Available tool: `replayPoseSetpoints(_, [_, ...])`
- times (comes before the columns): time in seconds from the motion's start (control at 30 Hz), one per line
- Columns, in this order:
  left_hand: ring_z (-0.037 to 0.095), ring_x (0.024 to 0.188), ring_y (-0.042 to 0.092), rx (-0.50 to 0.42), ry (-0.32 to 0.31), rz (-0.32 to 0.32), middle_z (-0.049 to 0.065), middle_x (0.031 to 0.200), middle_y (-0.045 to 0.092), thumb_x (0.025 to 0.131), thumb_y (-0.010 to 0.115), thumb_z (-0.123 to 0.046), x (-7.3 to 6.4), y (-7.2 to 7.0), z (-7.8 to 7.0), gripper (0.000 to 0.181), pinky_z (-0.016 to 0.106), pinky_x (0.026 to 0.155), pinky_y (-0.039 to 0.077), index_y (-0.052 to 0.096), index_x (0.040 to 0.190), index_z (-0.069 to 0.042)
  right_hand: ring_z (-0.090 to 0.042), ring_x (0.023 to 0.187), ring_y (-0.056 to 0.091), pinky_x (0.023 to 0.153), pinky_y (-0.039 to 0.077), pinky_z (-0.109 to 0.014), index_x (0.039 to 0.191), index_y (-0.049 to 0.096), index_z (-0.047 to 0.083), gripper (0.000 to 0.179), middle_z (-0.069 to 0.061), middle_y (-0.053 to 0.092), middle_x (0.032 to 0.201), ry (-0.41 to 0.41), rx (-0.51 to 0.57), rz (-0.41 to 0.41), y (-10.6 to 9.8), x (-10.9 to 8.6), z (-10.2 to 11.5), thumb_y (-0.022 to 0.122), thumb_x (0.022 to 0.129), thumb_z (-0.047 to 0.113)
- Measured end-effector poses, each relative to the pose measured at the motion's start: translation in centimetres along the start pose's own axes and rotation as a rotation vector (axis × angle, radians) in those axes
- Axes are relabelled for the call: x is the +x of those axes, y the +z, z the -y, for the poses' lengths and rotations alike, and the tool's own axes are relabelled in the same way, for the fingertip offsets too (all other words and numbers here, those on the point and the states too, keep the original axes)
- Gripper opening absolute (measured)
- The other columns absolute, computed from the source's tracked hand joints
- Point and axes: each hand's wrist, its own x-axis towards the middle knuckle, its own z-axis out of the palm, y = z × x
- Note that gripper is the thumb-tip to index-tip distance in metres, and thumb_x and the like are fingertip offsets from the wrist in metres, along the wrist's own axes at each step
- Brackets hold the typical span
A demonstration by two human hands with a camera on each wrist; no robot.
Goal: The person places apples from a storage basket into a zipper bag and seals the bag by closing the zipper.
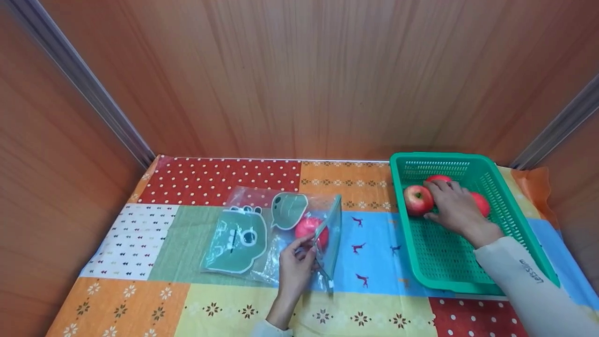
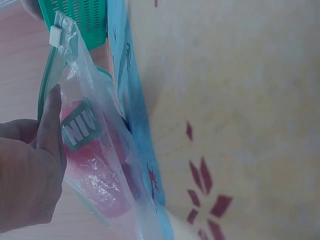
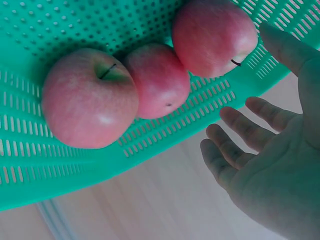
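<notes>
My left hand (image 1: 295,267) pinches the open edge of a clear zip bag (image 1: 281,252) with green cartoon print. Inside the bag, near its mouth, lies a red apple (image 1: 309,228); the left wrist view shows the white zip slider (image 2: 55,36) at one end of the green seal. My right hand (image 1: 451,206) reaches over the green basket (image 1: 409,252), fingers spread and slightly bent, holding nothing. Three apples sit together at the basket's far end: one large apple (image 3: 90,98), a smaller one (image 3: 157,81) in the middle, and another (image 3: 215,37) nearest my right thumb.
A patchwork-print cloth (image 1: 224,309) covers the table under bag and basket. Wood-grain panels (image 1: 299,79) rise behind and on both sides, with metal strips (image 1: 93,89) at the corners. The basket's raised rim (image 1: 405,234) stands between bag and apples.
</notes>
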Motion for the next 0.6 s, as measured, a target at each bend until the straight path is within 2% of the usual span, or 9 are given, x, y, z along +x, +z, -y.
replayPoseSetpoints(0.33, [0.022, 0.080, 0.072, -0.024, 0.009, 0.004, 0.013, 0.107, 0.065, 0.100, 0.064, 0.006, -0.2, -0.1, 0.2, 0.034, 0.028, 0.067, 0.063, 0.070, 0.132, -0.002, -0.056, 0.136, 0.042, 0.105, 0.041, -0.079, 0.150, 0.048, -0.005, 0.089, -0.032, 0.049, 0.147, -0.021, -0.015, -0.016, 1.8, 0.7, -0.3, 0.094, 0.077, 0.015])
replayPoseSetpoints(0.6, [0.021, 0.078, 0.071, -0.011, 0.016, 0.001, 0.013, 0.106, 0.066, 0.099, 0.064, 0.007, 0.2, 0.1, 0.3, 0.034, 0.027, 0.066, 0.062, 0.071, 0.131, -0.002, -0.056, 0.136, 0.042, 0.105, 0.043, -0.078, 0.153, 0.045, -0.004, 0.090, -0.031, 0.049, 0.149, -0.019, -0.054, -0.008, 1.9, 1.7, -0.3, 0.093, 0.079, 0.016])
